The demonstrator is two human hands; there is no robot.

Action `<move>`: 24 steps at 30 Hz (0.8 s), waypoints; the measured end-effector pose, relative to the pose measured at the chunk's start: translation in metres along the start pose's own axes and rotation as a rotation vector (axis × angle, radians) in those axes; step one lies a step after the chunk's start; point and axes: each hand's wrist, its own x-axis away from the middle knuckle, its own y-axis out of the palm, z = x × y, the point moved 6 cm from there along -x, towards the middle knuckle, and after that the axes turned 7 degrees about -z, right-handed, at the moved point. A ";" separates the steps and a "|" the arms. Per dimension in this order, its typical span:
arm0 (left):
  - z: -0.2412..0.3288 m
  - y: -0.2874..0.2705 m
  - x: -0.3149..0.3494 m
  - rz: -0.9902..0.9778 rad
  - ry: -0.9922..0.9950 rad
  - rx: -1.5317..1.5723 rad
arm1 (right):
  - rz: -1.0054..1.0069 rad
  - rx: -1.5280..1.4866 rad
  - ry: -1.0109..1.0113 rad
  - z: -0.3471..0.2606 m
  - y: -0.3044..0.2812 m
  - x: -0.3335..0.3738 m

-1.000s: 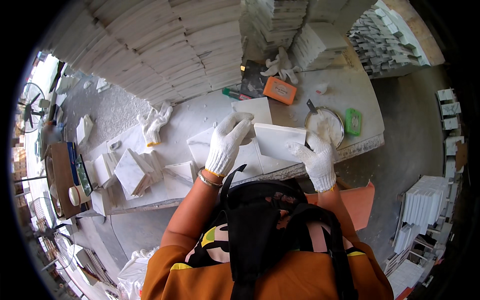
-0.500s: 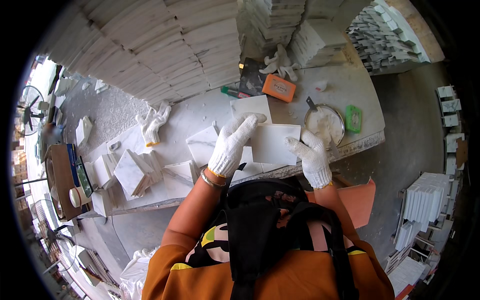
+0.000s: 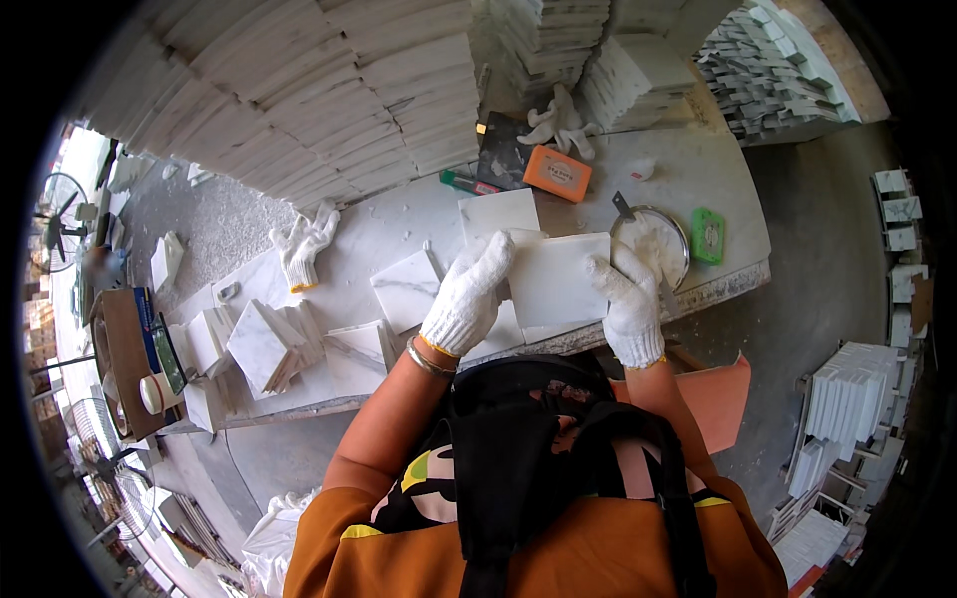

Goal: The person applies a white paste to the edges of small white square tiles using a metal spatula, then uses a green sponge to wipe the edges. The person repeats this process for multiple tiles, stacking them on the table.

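A white rectangular tile [image 3: 560, 284] is held over the near edge of the counter [image 3: 688, 169], right of the edge's midpoint, with its broad face toward the wearer. The gloved right hand [image 3: 631, 304] grasps the tile at its right edge: the thumb lies on the face and the other fingers pass behind. The gloved left hand [image 3: 474, 294] is at the tile's left edge, fingers together near the upper left corner; whether these fingers grip or only touch cannot be told. A flat tile [image 3: 498, 214] lies on the counter just beyond the held one, and a grey-veined tile [image 3: 409, 289] lies to the left. A round metal bowl [image 3: 684, 244] of white material, with a scraper [image 3: 622, 205] at its rim, stands near the right part of the near edge. A green block [image 3: 707, 236] lies beside it, toward the near right corner. An orange block [image 3: 556, 174] lies toward the far edge, beside a dark plate [image 3: 503, 149]. Leaning tiles [image 3: 267, 344] stand toward the left end, close to the near edge.
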 end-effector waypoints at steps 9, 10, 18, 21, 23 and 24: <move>0.002 0.002 0.004 -0.025 0.035 -0.070 | 0.084 -0.161 0.025 0.001 0.003 -0.005; 0.000 0.000 0.004 -0.026 0.022 -0.071 | 0.087 -0.160 0.026 0.002 0.003 -0.006; -0.008 0.013 0.008 -0.123 -0.053 -0.241 | 0.161 -0.228 0.025 0.010 -0.006 -0.009; -0.005 0.021 0.013 -0.218 -0.111 -0.237 | 0.134 -0.291 0.024 0.010 -0.012 -0.011; 0.002 0.012 0.013 -0.174 -0.010 -0.174 | 0.108 -0.306 0.044 0.011 -0.016 -0.011; 0.004 0.009 0.011 -0.153 0.039 -0.142 | 0.109 -0.294 0.062 0.012 -0.018 -0.010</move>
